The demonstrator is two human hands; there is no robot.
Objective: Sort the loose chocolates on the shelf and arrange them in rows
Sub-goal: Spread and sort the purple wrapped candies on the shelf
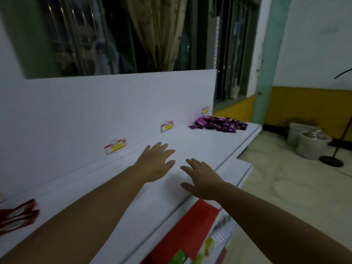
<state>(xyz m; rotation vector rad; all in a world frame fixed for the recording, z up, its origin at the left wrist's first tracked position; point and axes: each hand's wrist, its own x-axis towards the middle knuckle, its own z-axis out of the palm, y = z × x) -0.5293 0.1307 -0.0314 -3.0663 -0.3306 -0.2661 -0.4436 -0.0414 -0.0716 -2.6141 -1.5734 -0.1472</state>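
A loose heap of purple-wrapped chocolates (219, 124) lies at the far right end of the white shelf (205, 147). Red-wrapped chocolates (17, 216) lie at the near left end. My left hand (156, 161) and my right hand (202, 178) are stretched out side by side over the bare middle of the shelf, fingers straight and spread, holding nothing. Both hands are well short of the purple heap.
Three red and yellow price tags (115, 146) are fixed along the white back panel. A lower shelf (190, 235) with red and green items shows below the front edge. White buckets (312, 147) and a stand base (332, 161) sit on the floor to the right.
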